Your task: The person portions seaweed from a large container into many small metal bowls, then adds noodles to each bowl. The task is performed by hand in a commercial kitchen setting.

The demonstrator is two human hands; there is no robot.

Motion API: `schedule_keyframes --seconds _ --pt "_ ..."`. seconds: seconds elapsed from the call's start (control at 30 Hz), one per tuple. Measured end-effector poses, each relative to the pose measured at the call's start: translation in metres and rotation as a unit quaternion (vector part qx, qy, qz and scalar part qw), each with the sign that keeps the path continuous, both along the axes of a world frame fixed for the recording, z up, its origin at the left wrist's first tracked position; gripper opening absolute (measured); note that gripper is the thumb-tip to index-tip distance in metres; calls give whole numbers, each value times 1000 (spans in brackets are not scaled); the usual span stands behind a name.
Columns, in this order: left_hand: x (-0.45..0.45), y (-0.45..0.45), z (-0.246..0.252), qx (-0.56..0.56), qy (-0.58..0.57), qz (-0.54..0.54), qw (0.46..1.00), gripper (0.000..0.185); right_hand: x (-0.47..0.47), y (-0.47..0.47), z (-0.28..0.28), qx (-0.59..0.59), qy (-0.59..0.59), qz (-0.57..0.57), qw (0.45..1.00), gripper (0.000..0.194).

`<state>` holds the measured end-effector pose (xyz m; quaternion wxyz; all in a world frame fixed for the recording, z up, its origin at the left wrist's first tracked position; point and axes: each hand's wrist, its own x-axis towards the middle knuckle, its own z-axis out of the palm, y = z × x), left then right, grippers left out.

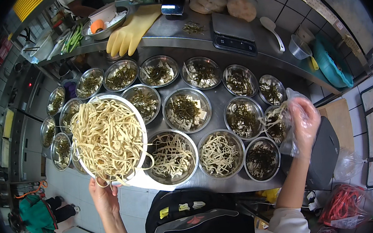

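Note:
My left hand [104, 195] grips the underside of a white-rimmed bowl [142, 121] heaped with pale noodle-like strips [108, 138]. My right hand [301, 121], in a clear plastic glove, holds a few strips above a small steel bowl [273, 124] at the right. Steel bowls stand in rows on the steel table; many hold dark green shreds over white pieces, such as the large middle bowl [187, 110]. Pale strips top the contents of two front bowls [171, 158] [220, 153]. Mostly dark shreds show in the front right bowl [262, 158].
On the shelf behind are a yellow rubber glove [133, 28], a digital scale [233, 33], a white spoon [271, 32] and a teal basin [332, 62]. A dark grey box [321, 150] is beside my right arm. Other people are at upper left and lower left [38, 215].

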<state>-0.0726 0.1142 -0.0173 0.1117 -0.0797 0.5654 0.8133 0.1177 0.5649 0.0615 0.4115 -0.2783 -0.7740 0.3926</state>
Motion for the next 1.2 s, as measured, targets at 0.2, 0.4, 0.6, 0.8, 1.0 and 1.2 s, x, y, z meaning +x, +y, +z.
schedule_keyframes --seconds 0.2,0.4,0.6,0.8,1.0,1.2 --pt "5 -15 8 1 5 47 999 21 -27 57 -98 -247 -125 138 951 15" --pt "16 -21 12 -41 26 47 998 16 -55 16 -87 223 -311 139 913 25" --pt "34 6 -6 -14 -75 1 997 8 -126 -124 -2 8 -169 403 900 29" --pt "36 8 -16 15 -104 -39 994 11 -181 -241 8 207 -199 497 819 26" --pt "15 -27 -31 31 -103 -3 994 11 -211 -256 53 119 -7 498 859 5" --pt "-21 -72 -49 7 -72 106 992 9 -228 -278 85 -53 75 395 914 5"
